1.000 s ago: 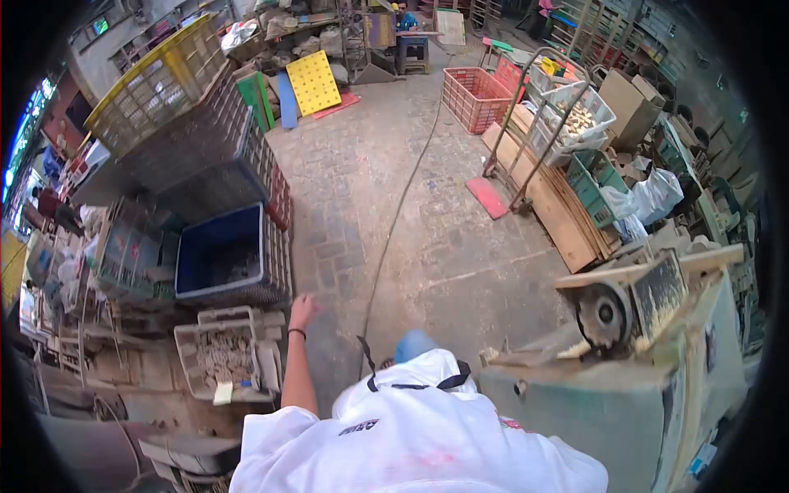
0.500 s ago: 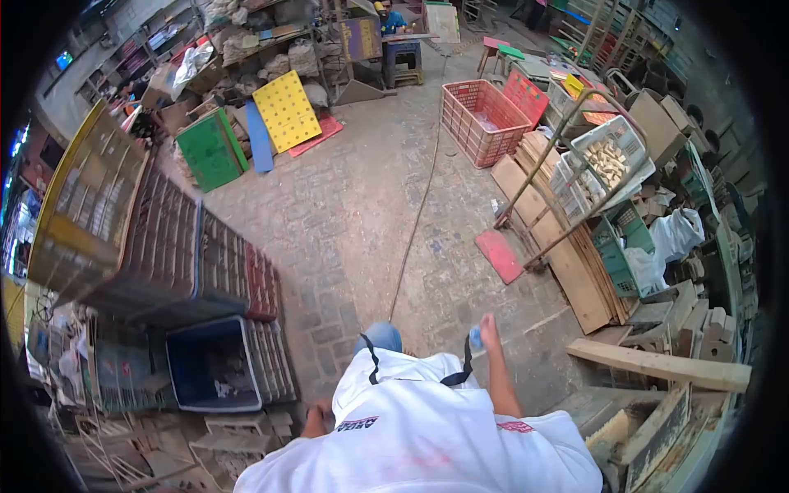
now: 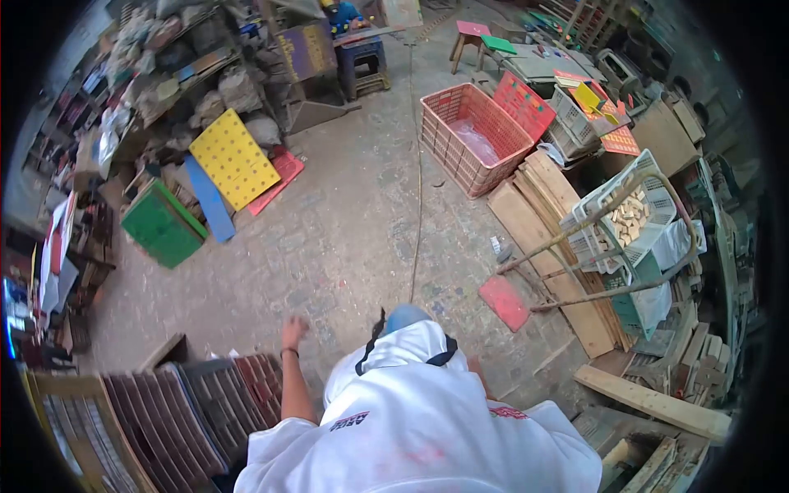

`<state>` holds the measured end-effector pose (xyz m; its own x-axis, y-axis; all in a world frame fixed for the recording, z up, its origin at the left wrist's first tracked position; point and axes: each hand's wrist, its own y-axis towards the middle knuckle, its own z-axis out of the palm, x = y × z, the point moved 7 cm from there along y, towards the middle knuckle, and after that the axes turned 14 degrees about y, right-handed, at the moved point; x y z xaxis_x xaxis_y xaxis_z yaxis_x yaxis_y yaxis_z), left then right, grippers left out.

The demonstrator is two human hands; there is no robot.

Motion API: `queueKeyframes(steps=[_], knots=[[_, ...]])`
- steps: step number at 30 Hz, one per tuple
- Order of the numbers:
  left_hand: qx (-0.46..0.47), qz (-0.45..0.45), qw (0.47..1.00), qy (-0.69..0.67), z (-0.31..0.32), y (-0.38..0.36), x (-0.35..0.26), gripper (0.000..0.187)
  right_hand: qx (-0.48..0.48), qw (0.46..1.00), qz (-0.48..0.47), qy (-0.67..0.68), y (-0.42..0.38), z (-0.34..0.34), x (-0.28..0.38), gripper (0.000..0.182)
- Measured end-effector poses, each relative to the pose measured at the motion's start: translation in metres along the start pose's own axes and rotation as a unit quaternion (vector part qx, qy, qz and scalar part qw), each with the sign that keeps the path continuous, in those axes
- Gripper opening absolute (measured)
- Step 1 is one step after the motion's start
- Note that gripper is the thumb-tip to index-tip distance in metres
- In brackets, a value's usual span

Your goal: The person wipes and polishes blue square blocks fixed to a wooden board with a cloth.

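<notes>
My left hand (image 3: pixel 294 330) swings forward over the floor, left of my body, with a dark band at the wrist. Its fingers look loosely apart and nothing shows in them, though they are slightly blurred. It is nearest to the stacked plastic crates (image 3: pixel 218 403) at the lower left, without touching them. Of my right arm only a bit of forearm (image 3: pixel 478 376) shows beside the white shirt (image 3: pixel 411 394); the hand itself is hidden. One knee in blue jeans (image 3: pixel 406 315) is forward.
A red crate (image 3: pixel 477 168) stands ahead on the right, near boards (image 3: pixel 546 234) and a hand truck (image 3: pixel 567 246). A white crate (image 3: pixel 657 201) holds wood pieces. Yellow (image 3: pixel 235 160) and green panels (image 3: pixel 164 222) lean at left. A cable (image 3: pixel 417 189) runs along the floor.
The red crate and hand truck look nearer, and the crate stack has dropped lower in view. My left hand has swung forward; my right hand, with something blue at it before, has gone out of sight.
</notes>
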<state>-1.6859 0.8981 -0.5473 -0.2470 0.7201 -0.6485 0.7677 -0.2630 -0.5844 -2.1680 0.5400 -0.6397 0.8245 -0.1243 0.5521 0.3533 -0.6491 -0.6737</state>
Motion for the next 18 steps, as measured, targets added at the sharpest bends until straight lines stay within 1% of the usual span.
queueKeyframes(steps=[1,3,4,6,8,9,10,12,13,14,15,16,17,18], knots=[[-0.024,0.007,1.000,-0.007,-0.021,0.013,-0.090,0.029,0.003,1.000,0.021,0.002,0.008,-0.001,0.013,0.027],[-0.041,0.095,0.994,-0.033,-0.045,0.064,-0.209,0.029,0.001,0.998,0.057,0.015,0.035,-0.004,0.046,0.027],[-0.035,0.100,0.994,-0.024,-0.049,0.096,-0.247,0.029,-0.004,0.997,0.069,0.025,0.050,-0.005,0.063,0.026],[-0.028,0.156,0.987,-0.038,-0.048,0.150,-0.308,0.029,-0.015,0.996,0.077,0.042,0.101,-0.007,0.101,0.026],[-0.029,0.152,0.987,-0.042,-0.034,0.223,-0.328,0.029,-0.027,0.996,0.056,0.059,0.168,-0.020,0.163,0.025],[-0.005,0.107,0.994,0.001,-0.022,0.252,-0.323,0.027,-0.033,0.996,0.042,0.069,0.205,-0.025,0.195,0.025],[0.021,0.063,0.997,0.042,-0.005,0.287,-0.307,0.026,-0.043,0.996,0.022,0.080,0.242,-0.032,0.231,0.024],[0.151,-0.018,0.979,0.134,0.036,0.364,-0.224,0.027,-0.072,0.989,-0.031,0.127,0.315,-0.056,0.312,0.024],[0.253,0.129,0.888,0.363,0.058,0.371,-0.211,0.030,-0.088,0.980,-0.061,0.170,0.348,-0.075,0.363,0.024],[0.352,0.245,0.847,0.314,0.074,0.371,-0.205,0.033,-0.098,0.966,-0.099,0.217,0.381,-0.098,0.416,0.024],[0.453,0.340,0.789,0.238,0.085,0.370,-0.194,0.037,-0.106,0.952,-0.137,0.252,0.401,-0.119,0.474,0.023],[0.421,0.290,0.806,0.300,0.085,0.375,-0.193,0.036,-0.116,0.932,-0.238,0.246,0.410,-0.149,0.551,0.011],[0.347,0.156,0.837,0.392,0.077,0.385,-0.201,0.034,-0.105,0.926,-0.251,0.260,0.425,-0.173,0.612,0.008],[0.320,0.102,0.848,0.409,0.070,0.397,-0.217,0.032,-0.095,0.919,-0.266,0.275,0.441,-0.194,0.665,0.005]])
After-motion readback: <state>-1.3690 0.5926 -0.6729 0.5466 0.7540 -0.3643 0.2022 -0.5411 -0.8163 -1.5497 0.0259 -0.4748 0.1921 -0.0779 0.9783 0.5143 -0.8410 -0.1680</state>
